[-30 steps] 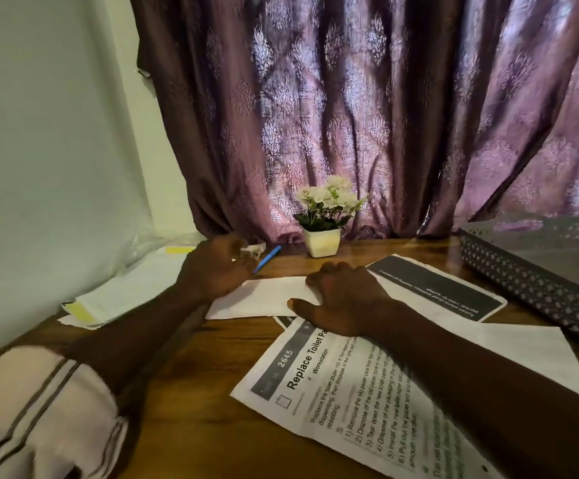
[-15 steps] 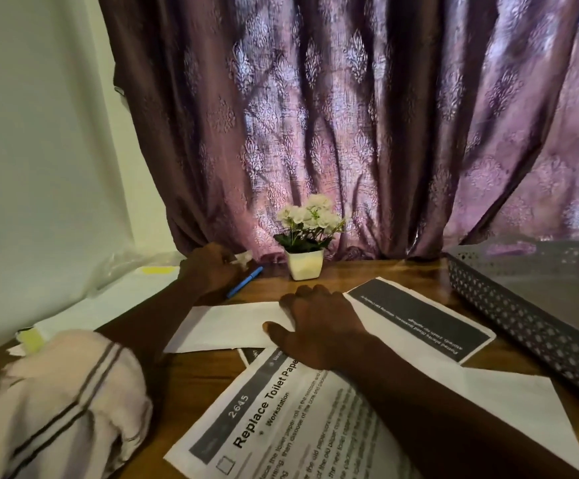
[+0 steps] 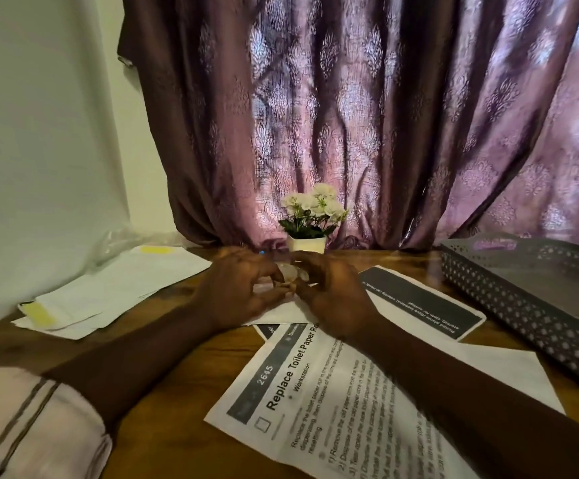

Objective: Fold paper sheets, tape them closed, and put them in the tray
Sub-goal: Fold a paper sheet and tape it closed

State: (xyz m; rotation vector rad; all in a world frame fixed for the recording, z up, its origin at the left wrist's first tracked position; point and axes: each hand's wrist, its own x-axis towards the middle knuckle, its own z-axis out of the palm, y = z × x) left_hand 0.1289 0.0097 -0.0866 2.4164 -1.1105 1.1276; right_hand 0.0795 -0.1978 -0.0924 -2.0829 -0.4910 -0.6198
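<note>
Folded sheet (image 3: 281, 314) has been released by the right hand (image 3: 333, 299), now brought to the left hand (image 3: 236, 292), both pinching what is probably a tape roll (image 3: 289, 271), so taping is judged next.

A single head-worn view looks forward and down from close above the near edge of the counter (image 3: 184, 444). It faces the curtain (image 3: 367, 115) at the far side, with the wall (image 3: 39, 133) left and the tray (image 3: 523, 299) right. Both forearms reach in from the near edge.
</note>
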